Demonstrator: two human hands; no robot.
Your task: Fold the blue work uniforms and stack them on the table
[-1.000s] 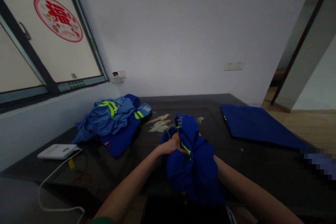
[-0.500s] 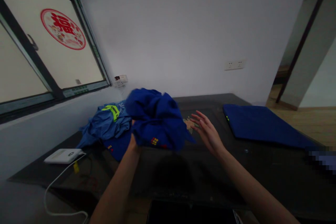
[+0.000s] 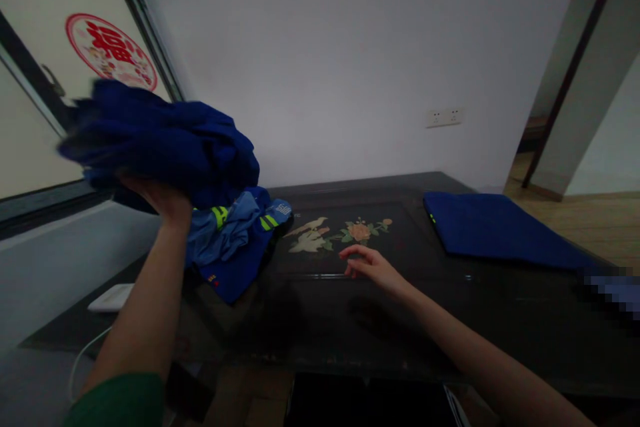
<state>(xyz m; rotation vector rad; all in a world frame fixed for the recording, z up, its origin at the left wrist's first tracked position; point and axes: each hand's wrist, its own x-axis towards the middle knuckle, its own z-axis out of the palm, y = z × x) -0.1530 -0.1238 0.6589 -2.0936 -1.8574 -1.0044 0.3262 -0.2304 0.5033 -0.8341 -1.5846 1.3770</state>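
The blue bundle [image 3: 175, 140] has swung up leftward, its long axis crosswise over the left hand [image 3: 163, 197], whose grip clasps it from below (fingertips hidden); the right hand [image 3: 367, 262], loosely curled and empty, hovers well apart over the desk [image 3: 320, 313].

Green left sleeve [image 3: 120, 401], bare forearms [image 3: 153, 307], bare wrists [image 3: 407, 293]

A crumpled royal-blue cloth bundle [image 3: 175, 140], loosely folded, its left end blurred, sits raised on the left grip [image 3: 164, 199], clear of the dark surface [image 3: 320, 310].
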